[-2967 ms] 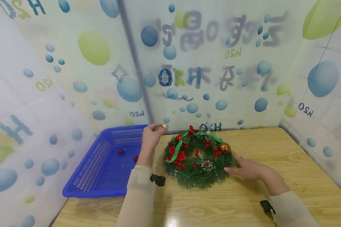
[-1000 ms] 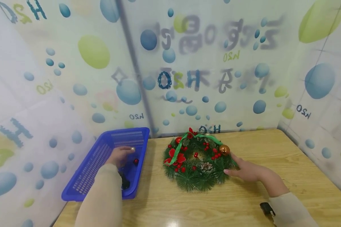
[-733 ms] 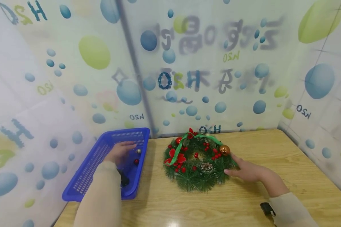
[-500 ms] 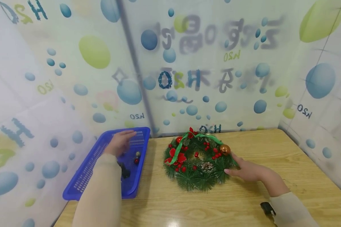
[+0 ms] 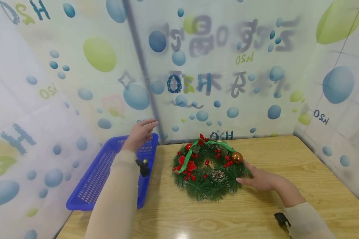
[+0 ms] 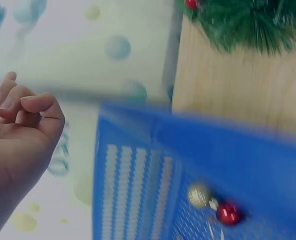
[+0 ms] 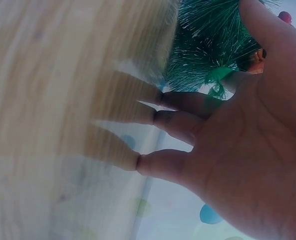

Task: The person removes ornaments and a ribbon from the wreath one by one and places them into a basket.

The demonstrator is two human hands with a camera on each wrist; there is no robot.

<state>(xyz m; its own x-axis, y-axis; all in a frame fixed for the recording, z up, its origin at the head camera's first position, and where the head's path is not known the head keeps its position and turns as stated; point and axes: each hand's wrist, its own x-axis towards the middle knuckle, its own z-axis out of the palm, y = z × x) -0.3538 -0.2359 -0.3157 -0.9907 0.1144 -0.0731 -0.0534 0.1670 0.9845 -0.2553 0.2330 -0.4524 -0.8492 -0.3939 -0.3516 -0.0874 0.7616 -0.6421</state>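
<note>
My left hand (image 5: 140,134) is raised over the far right corner of the blue plastic basket (image 5: 91,179), its fingers loosely bent and nothing between them. In the left wrist view a gold ball ornament (image 6: 199,195) and a red ball ornament (image 6: 229,212) lie side by side inside the basket. A green Christmas wreath (image 5: 209,187) lies on the table, with a green ribbon (image 5: 183,161), red flowers, berries, a pine cone (image 5: 218,175) and an orange ball ornament (image 5: 237,157). My right hand (image 5: 261,178) touches the wreath's right edge. Its outer fingertips rest on the tabletop in the right wrist view.
The wooden table (image 5: 227,219) ends at the back against a patterned curtain (image 5: 194,109). The basket stands at the table's left side, and the wreath lies to the right of it.
My left hand has carried the gold ball from beside the wreath into the basket and let it go near the red one. It then rose toward the back right. The right hand has stayed.
</note>
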